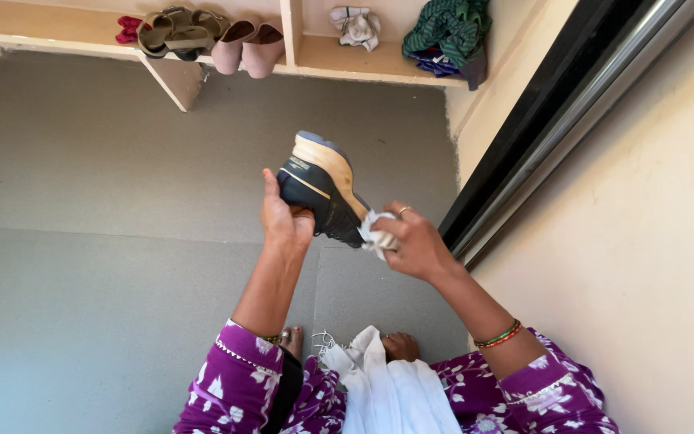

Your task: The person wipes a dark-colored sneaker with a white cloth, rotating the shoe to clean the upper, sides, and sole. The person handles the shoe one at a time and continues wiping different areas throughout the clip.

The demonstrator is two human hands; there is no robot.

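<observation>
Her left hand (285, 219) grips the dark shoe (320, 189), fingers clamped round its heel end, the tan sole tilted up and away above them. Just right of those fingers, her right hand (415, 241) has its fingers bunched tight on a white cloth (375, 232), pressed against the shoe's lower end. Beyond both hands, a shelf (66, 36) holds sandals (177, 32) and pink shoes (248, 47).
</observation>
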